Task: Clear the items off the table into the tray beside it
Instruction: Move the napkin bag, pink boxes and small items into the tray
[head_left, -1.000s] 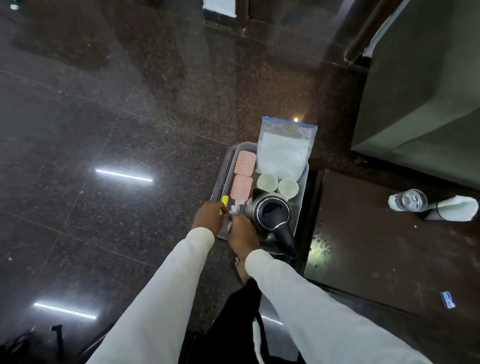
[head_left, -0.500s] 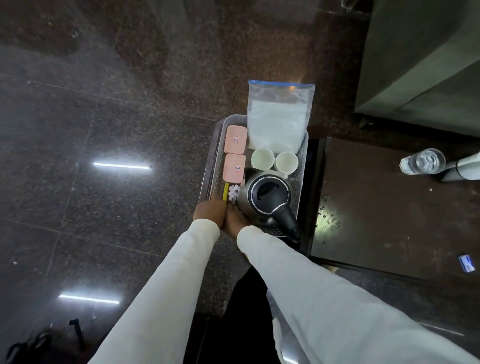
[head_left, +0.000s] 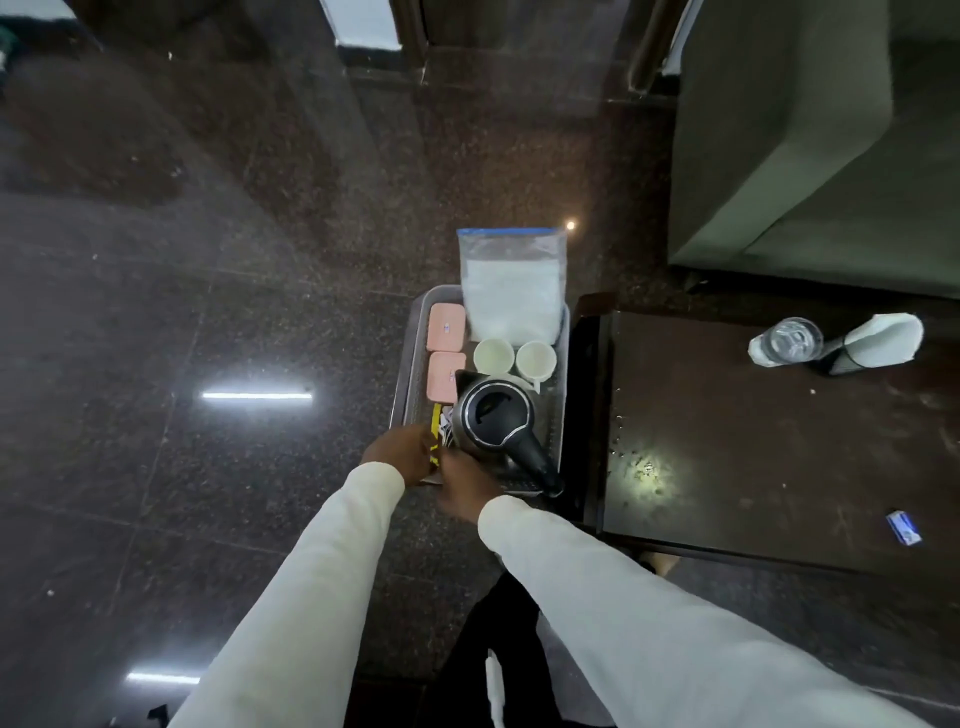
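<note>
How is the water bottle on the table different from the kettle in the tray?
The water bottle is see-through and clear, while the kettle is shiny metal with a black lid. The bottle stands on the dark table, not yet cleared; the kettle already sits in the tray. The kettle has a black handle sticking out; the bottle has none. Both stand upright, seen from above.

Tray (head_left: 410, 364) near rim behind hands, blue packet (head_left: 904, 528) print illegible
</note>
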